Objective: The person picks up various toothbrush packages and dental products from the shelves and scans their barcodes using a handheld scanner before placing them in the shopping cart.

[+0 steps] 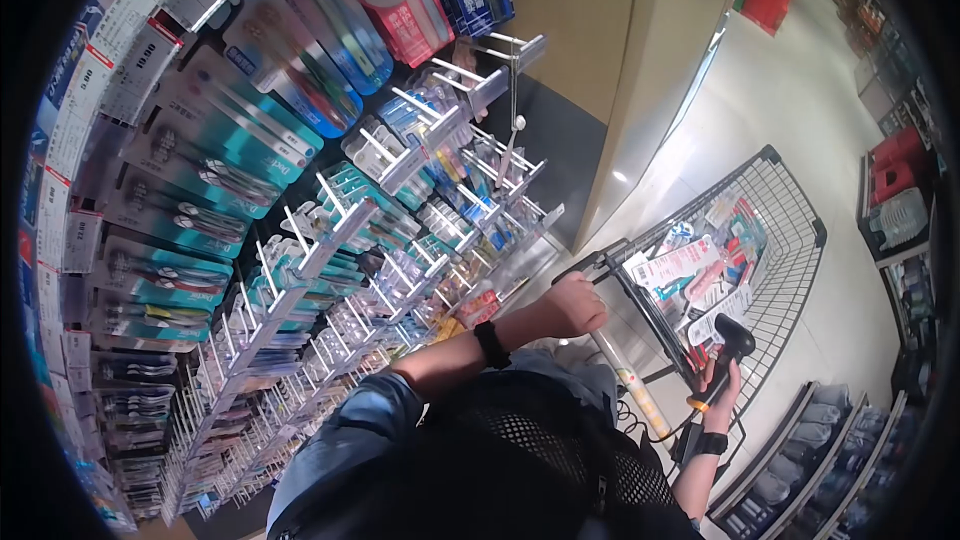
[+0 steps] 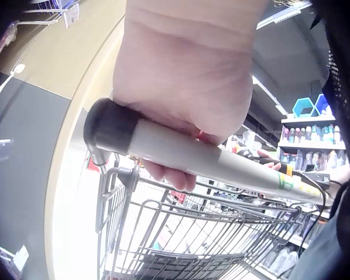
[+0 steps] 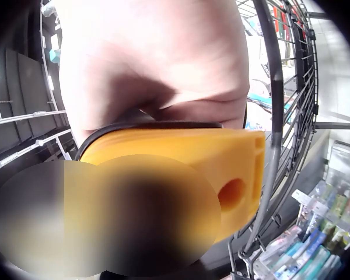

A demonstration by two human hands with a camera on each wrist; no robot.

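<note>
My left hand [image 1: 577, 305] grips the shopping cart's handle [image 1: 632, 385] near its far end. In the left wrist view the palm of the left hand [image 2: 184, 87] lies over the pale handle bar [image 2: 163, 143], with fingertips showing beneath it. My right hand [image 1: 724, 390] holds what looks like a handheld barcode scanner [image 1: 735, 338], black with a yellow-orange butt, over the near side of the cart [image 1: 790, 270]. Up close, the right hand [image 3: 163, 64] is wrapped above the yellow butt [image 3: 169, 146], part of which is blurred out. Several packaged goods [image 1: 690, 265] lie in the cart.
A rack of hanging toothbrush packs [image 1: 240, 140] fills the left, its metal hooks [image 1: 370, 215] sticking out. Beyond it stands a beige pillar [image 1: 650, 70]. Shelves of goods [image 1: 800, 450] line the right side, and a pale floor [image 1: 770, 100] runs between.
</note>
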